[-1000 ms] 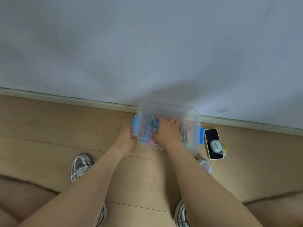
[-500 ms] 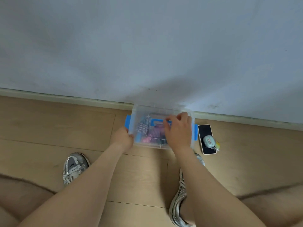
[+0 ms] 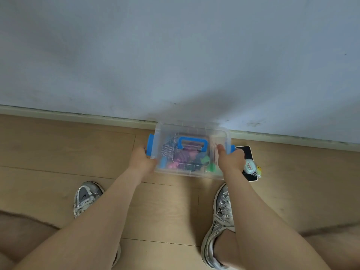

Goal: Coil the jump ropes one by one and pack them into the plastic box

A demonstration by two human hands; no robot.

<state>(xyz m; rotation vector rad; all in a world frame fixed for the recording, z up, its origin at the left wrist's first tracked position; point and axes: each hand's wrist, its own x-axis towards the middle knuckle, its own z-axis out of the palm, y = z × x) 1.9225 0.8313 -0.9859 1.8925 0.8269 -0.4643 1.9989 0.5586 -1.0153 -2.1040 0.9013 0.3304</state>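
The clear plastic box (image 3: 222, 131) sits on the wooden floor against the wall, its lid on, with a blue handle (image 3: 192, 143) on top and blue latches at both ends. Coiled jump ropes (image 3: 181, 156) in pink, purple, green and striped colours show through the lid. My left hand (image 3: 141, 159) grips the left end at the blue latch (image 3: 151, 144). My right hand (image 3: 230, 159) holds the right end, thumb lying on the lid and fingers curled round the right latch.
A phone (image 3: 248, 152) lies on the floor right of the box with a small round case (image 3: 250, 167) and keychain on it. My two silver sneakers (image 3: 86, 197) stand just below the box. The wall and baseboard (image 3: 78, 115) run behind.
My right hand left the lid top and moved to the box's right end at the latch. The blue handle now shows uncovered. My left hand stays at the left latch.
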